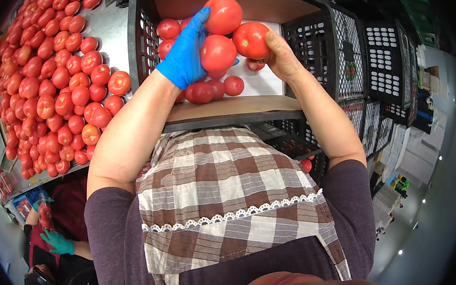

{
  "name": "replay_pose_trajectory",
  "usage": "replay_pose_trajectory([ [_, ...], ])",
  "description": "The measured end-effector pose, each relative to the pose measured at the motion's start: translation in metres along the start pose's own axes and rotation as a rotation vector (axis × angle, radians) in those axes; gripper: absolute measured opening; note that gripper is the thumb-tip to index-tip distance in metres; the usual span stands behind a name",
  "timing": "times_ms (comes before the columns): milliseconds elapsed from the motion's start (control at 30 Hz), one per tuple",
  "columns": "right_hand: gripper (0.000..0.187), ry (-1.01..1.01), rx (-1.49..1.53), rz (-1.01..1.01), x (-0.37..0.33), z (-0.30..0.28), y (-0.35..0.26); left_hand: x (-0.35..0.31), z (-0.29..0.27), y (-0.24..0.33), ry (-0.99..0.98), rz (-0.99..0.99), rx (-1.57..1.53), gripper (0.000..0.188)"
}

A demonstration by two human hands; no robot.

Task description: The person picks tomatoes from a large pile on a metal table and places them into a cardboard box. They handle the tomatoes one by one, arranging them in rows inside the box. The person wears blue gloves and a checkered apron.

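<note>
My left hand (185,52), in a blue glove, is closed around two tomatoes: an upper tomato (224,15) and a lower tomato (218,53). The bare fingers of my right hand (284,55) grip a third tomato (251,40), its stem end facing up. It sits against or very near the two in my left hand. Both hands are above a black plastic crate (143,53) lined with brown paper (236,106). Several tomatoes (202,92) lie on the white bottom of the crate, mostly at its left and near side; my left hand hides some of them.
Left of the crate, a large heap of tomatoes (63,104) covers a metal table (114,36). More black crates (380,39) stand at the right. Beyond the table at lower left, a person in green gloves (59,242) holds something red. Stacked pale boxes (418,146) stand far right.
</note>
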State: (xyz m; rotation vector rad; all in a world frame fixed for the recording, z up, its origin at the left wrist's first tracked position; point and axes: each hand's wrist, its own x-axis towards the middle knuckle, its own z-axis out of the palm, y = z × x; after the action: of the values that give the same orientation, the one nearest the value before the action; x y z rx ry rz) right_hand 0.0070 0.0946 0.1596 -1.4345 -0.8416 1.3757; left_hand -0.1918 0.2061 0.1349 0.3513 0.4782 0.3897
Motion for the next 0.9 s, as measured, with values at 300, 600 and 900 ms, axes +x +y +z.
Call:
replay_pose_trajectory([
  [300,0.06,0.066,-0.072,-0.041,-0.013,0.01,0.002,0.002,-0.005,-0.004,-0.003,-0.029,0.027,0.068],
  [600,0.067,0.063,0.03,-0.017,-0.004,0.003,0.022,-0.001,-0.001,-0.006,0.087,-0.053,0.097,0.071],
  [900,0.059,0.207,0.074,0.148,0.0,0.007,0.021,-0.004,-0.005,-0.004,-0.036,-0.061,0.048,0.073],
])
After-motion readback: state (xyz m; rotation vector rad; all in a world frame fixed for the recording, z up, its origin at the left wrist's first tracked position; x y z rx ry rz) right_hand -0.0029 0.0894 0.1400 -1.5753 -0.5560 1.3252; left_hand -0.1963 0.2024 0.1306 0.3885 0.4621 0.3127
